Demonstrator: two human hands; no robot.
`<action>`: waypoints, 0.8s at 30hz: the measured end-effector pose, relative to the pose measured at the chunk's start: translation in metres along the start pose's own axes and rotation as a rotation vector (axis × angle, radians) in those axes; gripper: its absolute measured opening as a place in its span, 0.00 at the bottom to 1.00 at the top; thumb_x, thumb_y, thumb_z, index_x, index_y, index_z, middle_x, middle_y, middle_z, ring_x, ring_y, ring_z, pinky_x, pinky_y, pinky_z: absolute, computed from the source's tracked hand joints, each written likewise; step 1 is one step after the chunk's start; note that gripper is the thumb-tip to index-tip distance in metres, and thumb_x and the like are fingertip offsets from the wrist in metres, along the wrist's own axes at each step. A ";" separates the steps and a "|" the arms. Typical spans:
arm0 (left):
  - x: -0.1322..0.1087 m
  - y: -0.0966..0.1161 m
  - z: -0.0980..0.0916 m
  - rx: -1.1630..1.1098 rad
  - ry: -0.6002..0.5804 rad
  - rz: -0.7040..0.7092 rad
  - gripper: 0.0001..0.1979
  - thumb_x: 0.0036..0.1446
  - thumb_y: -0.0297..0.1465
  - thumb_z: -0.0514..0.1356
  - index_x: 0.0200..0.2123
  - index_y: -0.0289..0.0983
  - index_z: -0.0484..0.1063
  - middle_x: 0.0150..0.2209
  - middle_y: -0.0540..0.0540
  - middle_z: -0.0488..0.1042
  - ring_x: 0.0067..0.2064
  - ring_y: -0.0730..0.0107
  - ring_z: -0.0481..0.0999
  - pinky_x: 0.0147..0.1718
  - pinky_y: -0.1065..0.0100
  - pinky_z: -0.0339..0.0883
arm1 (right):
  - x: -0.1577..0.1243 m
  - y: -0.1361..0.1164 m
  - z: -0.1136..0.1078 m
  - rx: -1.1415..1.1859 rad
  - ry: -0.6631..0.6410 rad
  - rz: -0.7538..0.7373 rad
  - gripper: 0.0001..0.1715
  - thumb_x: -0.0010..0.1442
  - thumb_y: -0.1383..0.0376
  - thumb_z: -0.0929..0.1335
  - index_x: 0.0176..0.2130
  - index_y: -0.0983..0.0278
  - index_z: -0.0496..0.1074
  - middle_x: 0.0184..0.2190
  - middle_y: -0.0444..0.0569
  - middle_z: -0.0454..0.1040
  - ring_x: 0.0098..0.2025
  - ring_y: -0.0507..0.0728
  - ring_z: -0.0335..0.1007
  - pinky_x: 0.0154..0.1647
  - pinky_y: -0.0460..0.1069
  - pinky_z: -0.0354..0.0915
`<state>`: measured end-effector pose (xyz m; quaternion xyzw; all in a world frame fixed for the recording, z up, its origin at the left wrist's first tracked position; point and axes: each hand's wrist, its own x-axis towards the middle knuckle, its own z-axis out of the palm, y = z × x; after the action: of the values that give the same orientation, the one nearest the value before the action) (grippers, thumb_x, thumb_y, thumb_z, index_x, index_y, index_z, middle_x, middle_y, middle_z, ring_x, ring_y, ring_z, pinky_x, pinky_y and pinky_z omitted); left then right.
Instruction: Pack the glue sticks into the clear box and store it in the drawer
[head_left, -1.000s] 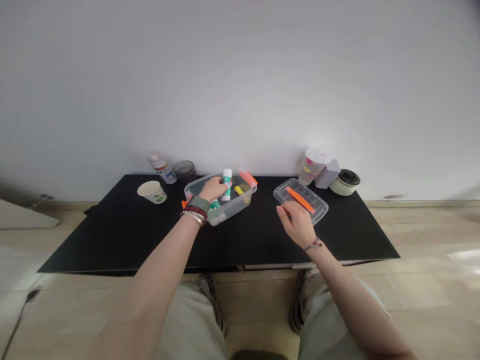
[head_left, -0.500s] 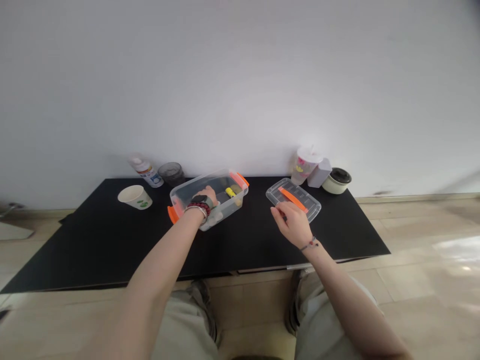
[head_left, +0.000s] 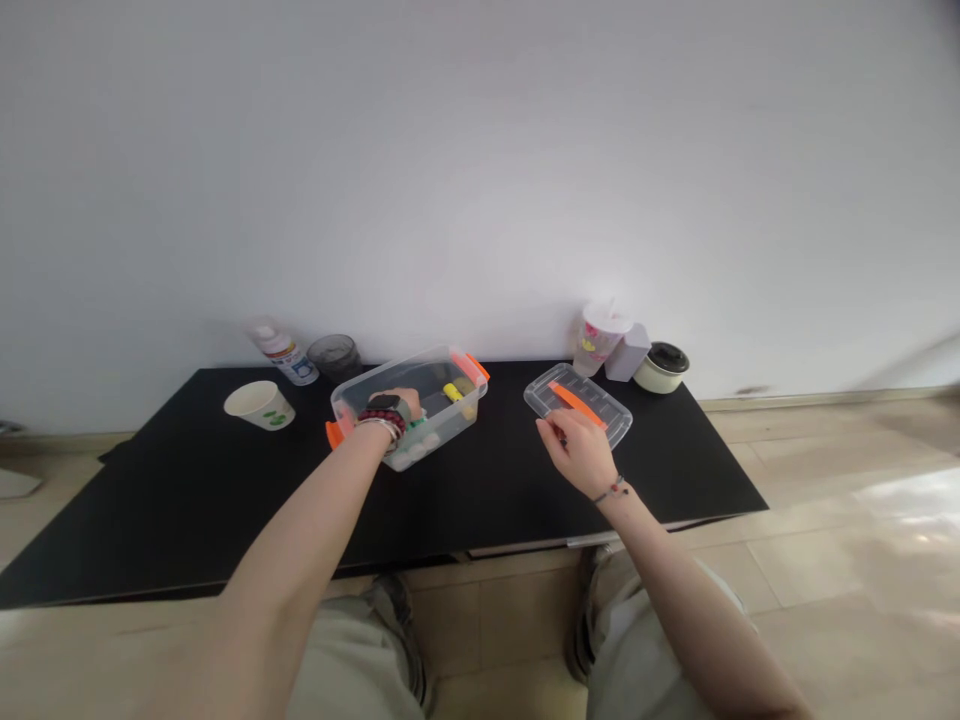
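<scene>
My left hand (head_left: 405, 400) reaches down into a clear plastic box (head_left: 442, 432) with orange latches; its fingers are hidden behind the wrist and a dark watch. Beside it in the box lie a small yellow object (head_left: 452, 392), a bit of green (head_left: 417, 422) and several pale, rounded things (head_left: 412, 450). My right hand (head_left: 579, 448) hovers at the near edge of the clear lid (head_left: 541, 392), which has an orange handle (head_left: 577, 402). The right fingers are curled in, with a dark spot by the thumb; whether they hold anything is hidden.
On the black table (head_left: 480, 500), a paper cup (head_left: 259, 405), a spray can (head_left: 285, 355) and a dark glass (head_left: 334, 358) stand left. A lidded plastic cup (head_left: 598, 340), a pale box (head_left: 628, 352) and a cream pot (head_left: 660, 372) stand right, by the wall.
The whole view has shifted slightly. My left hand has turned a little inside the box, and a bit of green now shows beside it. My right hand stays curled near the lid.
</scene>
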<state>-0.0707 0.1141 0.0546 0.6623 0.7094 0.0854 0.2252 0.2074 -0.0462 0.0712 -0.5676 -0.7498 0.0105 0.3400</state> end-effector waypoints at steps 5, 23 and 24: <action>-0.038 -0.002 -0.042 0.172 0.148 0.055 0.16 0.56 0.43 0.58 0.40 0.38 0.75 0.39 0.36 0.79 0.45 0.47 0.77 0.43 0.56 0.68 | -0.002 0.005 0.004 -0.021 -0.015 -0.011 0.21 0.68 0.59 0.60 0.24 0.61 0.62 0.22 0.45 0.66 0.27 0.53 0.63 0.29 0.48 0.56; -0.110 -0.066 -0.007 -0.029 0.430 -0.230 0.18 0.61 0.42 0.54 0.45 0.35 0.70 0.62 0.29 0.59 0.50 0.44 0.76 0.45 0.51 0.70 | -0.006 0.024 0.012 -0.097 -0.054 0.032 0.22 0.67 0.56 0.60 0.23 0.61 0.60 0.20 0.45 0.66 0.24 0.54 0.63 0.26 0.48 0.53; -0.107 -0.067 -0.006 -0.063 0.431 -0.228 0.19 0.60 0.44 0.54 0.43 0.34 0.72 0.63 0.29 0.58 0.49 0.44 0.76 0.46 0.51 0.70 | -0.006 0.024 0.012 -0.100 -0.056 0.031 0.22 0.67 0.56 0.60 0.23 0.60 0.60 0.20 0.45 0.66 0.24 0.54 0.63 0.26 0.48 0.53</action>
<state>-0.1315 0.0037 0.0540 0.5369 0.8084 0.2209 0.0975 0.2222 -0.0378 0.0490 -0.5949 -0.7498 -0.0059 0.2897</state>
